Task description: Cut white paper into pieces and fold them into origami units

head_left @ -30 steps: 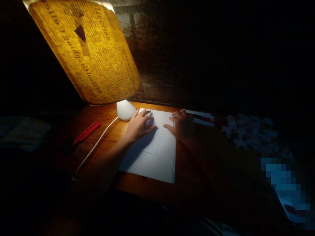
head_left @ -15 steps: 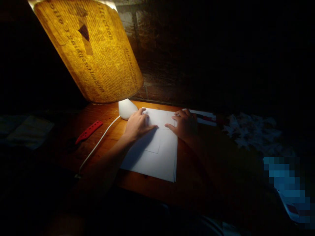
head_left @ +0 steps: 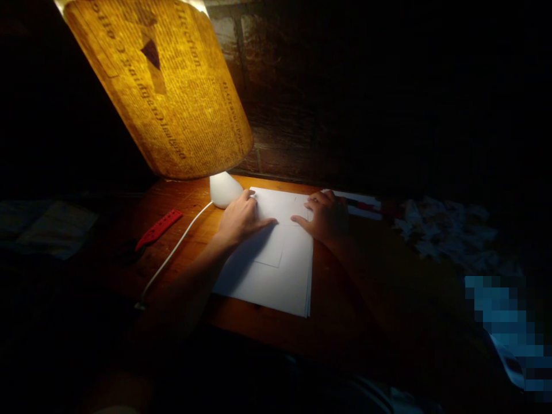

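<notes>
A thin stack of white paper [head_left: 280, 287] lies on the wooden table, with a rectangle drawn in thin lines on its top sheet. Across the upper left edge of the stack rests my left hand [head_left: 240, 218], its thumb stretched inward over the paper. My right hand [head_left: 326, 217] is at the upper right edge, fingers apart on the sheet and thumb pointing at the left one. Neither hand grips anything that I can see. Shadow from my left arm covers part of the drawing.
A lit lamp with a newsprint shade [head_left: 168, 92] leans over the table [head_left: 190, 253]; its white base [head_left: 224, 191] and cord [head_left: 175, 248] are near my left hand. A red-handled tool [head_left: 158, 229] lies left. Another white sheet [head_left: 364, 210] and crumpled paper pieces [head_left: 448, 230] are right.
The view has shifted slightly, moving the lamp and table a little to the right. Both hands stay on the paper in nearly the same pose.
</notes>
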`<state>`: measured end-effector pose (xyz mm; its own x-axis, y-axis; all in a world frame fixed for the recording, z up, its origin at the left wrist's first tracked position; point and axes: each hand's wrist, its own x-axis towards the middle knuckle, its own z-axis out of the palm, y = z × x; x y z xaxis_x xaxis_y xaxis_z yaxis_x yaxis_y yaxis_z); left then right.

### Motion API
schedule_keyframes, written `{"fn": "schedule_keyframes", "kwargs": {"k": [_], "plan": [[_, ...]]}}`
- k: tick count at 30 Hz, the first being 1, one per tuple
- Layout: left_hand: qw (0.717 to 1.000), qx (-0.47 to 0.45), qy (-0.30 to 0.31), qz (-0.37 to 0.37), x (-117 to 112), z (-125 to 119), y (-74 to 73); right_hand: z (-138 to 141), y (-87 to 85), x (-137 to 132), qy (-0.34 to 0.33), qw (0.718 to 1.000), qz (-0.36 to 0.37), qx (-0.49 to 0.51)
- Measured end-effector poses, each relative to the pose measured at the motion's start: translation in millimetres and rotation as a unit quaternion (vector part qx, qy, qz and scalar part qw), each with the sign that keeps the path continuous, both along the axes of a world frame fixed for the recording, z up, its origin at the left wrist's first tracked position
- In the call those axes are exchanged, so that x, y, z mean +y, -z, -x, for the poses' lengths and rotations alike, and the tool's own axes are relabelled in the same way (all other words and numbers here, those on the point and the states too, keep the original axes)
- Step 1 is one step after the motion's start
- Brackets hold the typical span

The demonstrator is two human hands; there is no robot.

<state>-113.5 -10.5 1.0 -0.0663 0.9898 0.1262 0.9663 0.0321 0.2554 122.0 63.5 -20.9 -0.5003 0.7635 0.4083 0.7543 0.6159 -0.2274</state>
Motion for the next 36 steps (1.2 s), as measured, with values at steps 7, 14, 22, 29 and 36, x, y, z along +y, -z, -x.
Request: {"fn": "schedule_keyframes", "kwargs": {"k": [7,14,22,29,36], "plan": [[0.998,0.000,0.044,-0.045,6,8,9.3,2,5.9,3,-0.040,0.999,0.017,-0.002],[0.993,-0.064,0.057,-0.086,8,15,14.8,-1,2.5,5,-0.053,0.997,0.034,0.040],[0.977,-0.158,0.125,-0.071,6,11,10.0,-8,5.9,13,-0.006,0.979,0.050,0.197],[0.969,-0.175,0.157,-0.075,8,12,13.2,-12,6.2,10,0.033,0.949,0.043,0.311],[0.977,-0.055,0.208,0.006,2,15,-1.6,-12,7.4,15,0.066,0.911,0.042,0.406]]}}
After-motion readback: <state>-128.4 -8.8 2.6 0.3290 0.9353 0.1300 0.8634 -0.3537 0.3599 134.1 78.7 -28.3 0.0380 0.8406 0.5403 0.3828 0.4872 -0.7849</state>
